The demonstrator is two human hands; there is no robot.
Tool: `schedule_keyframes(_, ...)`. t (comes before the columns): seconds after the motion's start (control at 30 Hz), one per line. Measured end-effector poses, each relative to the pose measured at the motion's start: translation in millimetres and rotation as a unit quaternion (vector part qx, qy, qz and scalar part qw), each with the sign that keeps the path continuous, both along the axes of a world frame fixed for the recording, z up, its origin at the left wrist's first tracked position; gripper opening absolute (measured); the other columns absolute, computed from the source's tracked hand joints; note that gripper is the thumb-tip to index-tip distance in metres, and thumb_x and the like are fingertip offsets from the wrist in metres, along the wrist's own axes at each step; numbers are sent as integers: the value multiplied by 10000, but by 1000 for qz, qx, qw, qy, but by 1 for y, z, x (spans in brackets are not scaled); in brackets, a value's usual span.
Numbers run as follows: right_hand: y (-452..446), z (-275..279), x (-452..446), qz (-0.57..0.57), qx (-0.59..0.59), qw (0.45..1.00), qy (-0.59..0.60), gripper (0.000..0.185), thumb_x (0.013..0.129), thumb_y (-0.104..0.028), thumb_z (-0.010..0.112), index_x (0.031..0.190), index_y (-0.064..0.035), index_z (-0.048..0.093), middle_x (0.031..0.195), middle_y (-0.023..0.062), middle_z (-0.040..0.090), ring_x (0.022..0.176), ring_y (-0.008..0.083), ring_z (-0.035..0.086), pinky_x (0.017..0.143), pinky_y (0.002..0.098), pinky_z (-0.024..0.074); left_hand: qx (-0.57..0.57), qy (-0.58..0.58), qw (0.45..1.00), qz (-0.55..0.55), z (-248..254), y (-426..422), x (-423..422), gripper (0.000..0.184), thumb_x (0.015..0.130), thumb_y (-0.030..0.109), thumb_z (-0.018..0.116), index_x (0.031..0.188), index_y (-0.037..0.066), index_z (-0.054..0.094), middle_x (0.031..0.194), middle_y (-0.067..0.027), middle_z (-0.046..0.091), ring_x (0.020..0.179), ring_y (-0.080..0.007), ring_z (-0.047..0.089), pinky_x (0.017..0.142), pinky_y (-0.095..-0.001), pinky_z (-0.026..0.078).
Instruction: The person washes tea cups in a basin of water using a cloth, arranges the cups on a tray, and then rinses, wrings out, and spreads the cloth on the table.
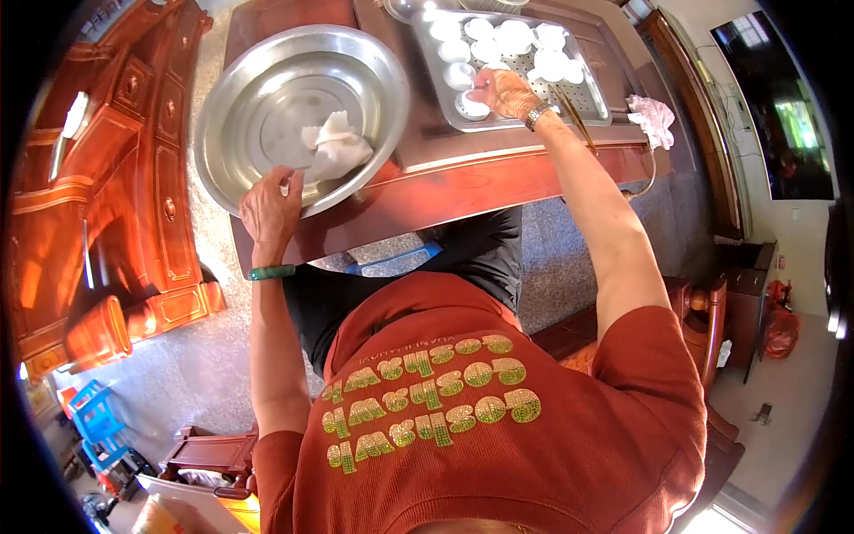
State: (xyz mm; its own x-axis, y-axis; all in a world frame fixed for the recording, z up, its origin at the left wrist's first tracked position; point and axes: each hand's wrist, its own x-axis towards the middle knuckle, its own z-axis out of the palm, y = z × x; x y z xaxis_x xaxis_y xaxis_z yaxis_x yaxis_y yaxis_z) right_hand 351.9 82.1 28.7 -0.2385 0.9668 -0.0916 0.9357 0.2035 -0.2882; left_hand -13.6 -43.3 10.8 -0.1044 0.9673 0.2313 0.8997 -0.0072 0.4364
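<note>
On the table's left stands a wide steel basin (391, 93) with a crumpled wet white cloth (342, 153) lying inside. My left hand (271, 205) rests with curled fingers over the basin's near-left rim, its wrist wearing a green bangle. My right hand (505, 93) is above the near-left part of a perforated metal tray (583, 102). Its fingers are pinched at a small white cup (471, 107); glare blurs the exact contact. Several other round white cups (514, 37) stand on the tray. Thin brown sticks (574, 116) lean across the tray's near edge, right of my hand.
The dark red wooden table (445, 182) has its front edge near my lap. A pink cloth (654, 120) lies at its right end. Carved wooden cabinets (142, 133) stand left, and a blue plastic chair (98, 423) is on the floor at lower left.
</note>
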Motion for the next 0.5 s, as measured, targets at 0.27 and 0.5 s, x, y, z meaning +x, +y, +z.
schedule_keyframes(0.27, 29, -20, 11, 34, 120, 992, 1, 358, 710, -296, 644, 992, -88, 570, 722, 139, 614, 740, 273, 600, 659, 350, 468, -4, -9, 1000, 10, -1, 1, 0, 185, 754, 289, 581, 779, 110, 621, 731, -55, 625, 696, -277, 589, 690, -370, 421)
schedule_keyframes(0.5, 43, -24, -6, 63, 134, 989, -2, 398, 692, -259, 647, 1058, -131, 557, 933, 152, 586, 850, 295, 574, 747, 373, 453, -23, -16, 1000, 14, 0, 1, 0, 174, 751, 276, 586, 785, 108, 620, 736, -49, 625, 712, -262, 589, 705, -362, 413)
